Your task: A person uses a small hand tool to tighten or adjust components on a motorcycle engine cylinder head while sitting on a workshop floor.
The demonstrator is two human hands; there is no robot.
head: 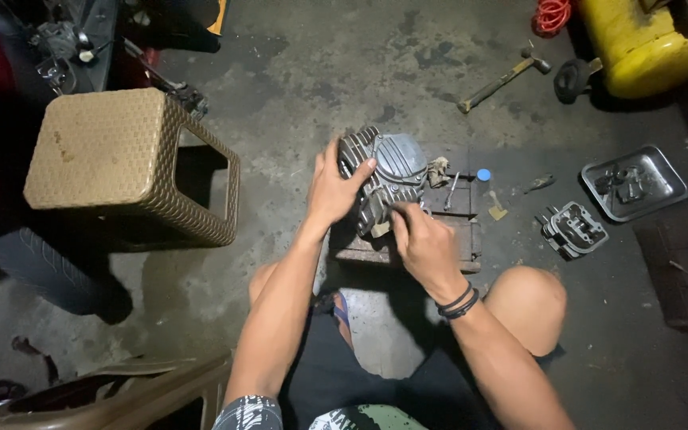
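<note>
Steadying looks like my current step: my left hand grips the finned engine cylinder head on the wooden block, while my right hand pinches something unclear at its lower edge, needing careful fingertip control.

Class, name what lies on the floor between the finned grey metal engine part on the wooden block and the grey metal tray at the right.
In the head view, between the finned engine part and metal tray: a blue cap, a small tool, another finned part.
</note>
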